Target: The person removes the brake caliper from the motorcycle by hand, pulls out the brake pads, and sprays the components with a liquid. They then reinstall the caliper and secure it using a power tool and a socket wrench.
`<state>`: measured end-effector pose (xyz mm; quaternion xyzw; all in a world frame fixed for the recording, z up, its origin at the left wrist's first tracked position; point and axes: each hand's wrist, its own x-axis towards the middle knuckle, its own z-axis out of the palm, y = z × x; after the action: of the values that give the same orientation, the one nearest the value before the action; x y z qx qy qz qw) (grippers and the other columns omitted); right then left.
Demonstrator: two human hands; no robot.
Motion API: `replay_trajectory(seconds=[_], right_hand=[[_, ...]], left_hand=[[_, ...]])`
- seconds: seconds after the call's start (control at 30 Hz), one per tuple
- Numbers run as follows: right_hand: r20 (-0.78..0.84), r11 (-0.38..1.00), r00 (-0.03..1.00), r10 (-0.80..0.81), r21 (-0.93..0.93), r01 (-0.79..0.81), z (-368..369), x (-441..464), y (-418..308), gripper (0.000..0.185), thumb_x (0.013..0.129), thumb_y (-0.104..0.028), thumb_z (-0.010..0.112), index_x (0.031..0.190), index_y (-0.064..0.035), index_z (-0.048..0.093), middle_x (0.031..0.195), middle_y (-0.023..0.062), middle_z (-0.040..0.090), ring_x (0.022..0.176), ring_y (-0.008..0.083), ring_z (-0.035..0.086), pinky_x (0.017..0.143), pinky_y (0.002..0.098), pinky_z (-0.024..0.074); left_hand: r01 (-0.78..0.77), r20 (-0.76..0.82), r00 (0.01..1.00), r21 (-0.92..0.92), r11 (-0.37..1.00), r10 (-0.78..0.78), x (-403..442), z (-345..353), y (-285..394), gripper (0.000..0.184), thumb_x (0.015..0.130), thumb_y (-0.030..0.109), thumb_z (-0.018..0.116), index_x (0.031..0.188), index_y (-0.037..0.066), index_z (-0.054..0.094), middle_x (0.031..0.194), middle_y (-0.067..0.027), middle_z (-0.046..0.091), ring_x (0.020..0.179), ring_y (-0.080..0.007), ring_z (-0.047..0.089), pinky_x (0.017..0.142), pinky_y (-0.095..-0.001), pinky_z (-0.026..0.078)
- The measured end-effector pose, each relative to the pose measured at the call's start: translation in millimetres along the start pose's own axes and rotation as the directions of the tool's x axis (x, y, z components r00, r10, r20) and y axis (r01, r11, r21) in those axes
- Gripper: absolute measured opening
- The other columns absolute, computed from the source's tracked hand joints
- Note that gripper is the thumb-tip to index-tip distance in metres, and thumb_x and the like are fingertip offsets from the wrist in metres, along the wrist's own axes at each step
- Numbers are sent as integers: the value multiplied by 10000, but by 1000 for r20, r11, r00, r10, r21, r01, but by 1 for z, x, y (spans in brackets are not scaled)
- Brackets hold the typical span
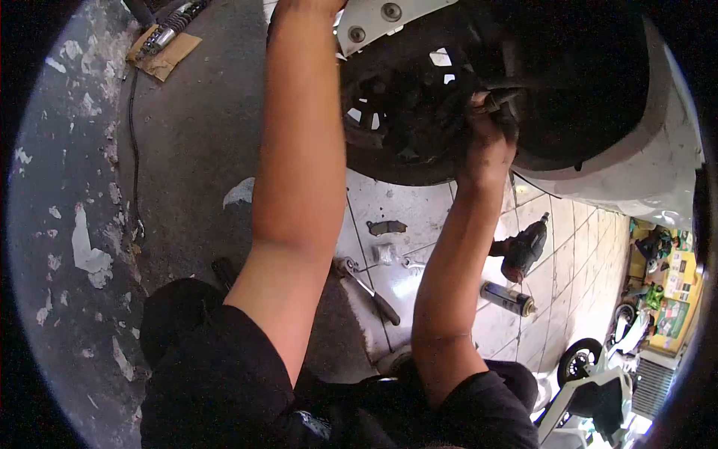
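Note:
My right hand (493,131) is raised into the dark wheel area, fingers curled around something dark that I cannot make out. Behind and beside it is a black wheel (404,168) with pale gaps between its spokes, under a white body panel (613,179). My left hand (310,4) reaches to the top edge of the view, mostly cut off, close to a white metal part with round bolts (411,16). Its fingers are out of sight. Shadow hides the detail at the wheel's centre.
On the tiles lie a brake pad (387,227), a small clear packet (384,254), a ratchet (368,290), a power tool (526,248) and a spray can (508,298). A shock absorber (173,27) rests on cardboard at upper left. A motorcycle (591,396) stands at lower right.

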<state>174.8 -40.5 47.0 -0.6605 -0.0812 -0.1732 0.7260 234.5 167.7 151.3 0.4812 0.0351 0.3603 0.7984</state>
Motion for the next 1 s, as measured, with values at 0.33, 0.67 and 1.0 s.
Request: replay_trajectory(seconds=[0.33, 0.67, 1.0], right_hand=[[17, 990, 990, -141, 16, 141, 5, -1, 0, 352, 846, -182, 726, 1125, -16, 590, 1069, 50, 617, 986, 186, 545, 943, 344, 410], [48, 989, 995, -83, 124, 77, -2, -4, 8, 345, 880, -222, 700, 1118, 13, 614, 1081, 65, 642, 1005, 187, 559, 937, 333, 419], [36, 984, 994, -104, 149, 98, 1, -8, 4, 371, 913, -220, 661, 1178, 30, 589, 1111, 78, 643, 1025, 187, 560, 953, 322, 409]], left_hand=[[-513, 596, 764, 327, 794, 248, -108, -30, -43, 267, 790, 258, 785, 935, 43, 723, 806, -50, 709, 722, -126, 652, 671, -269, 505], [-312, 593, 805, 450, 837, -19, -112, -32, -41, 207, 748, 146, 811, 914, 42, 743, 877, -72, 734, 781, -132, 674, 731, -277, 518], [-396, 639, 764, 354, 848, 90, -110, -27, -47, 217, 737, 135, 819, 859, 9, 692, 788, -80, 707, 716, -141, 670, 658, -275, 514]])
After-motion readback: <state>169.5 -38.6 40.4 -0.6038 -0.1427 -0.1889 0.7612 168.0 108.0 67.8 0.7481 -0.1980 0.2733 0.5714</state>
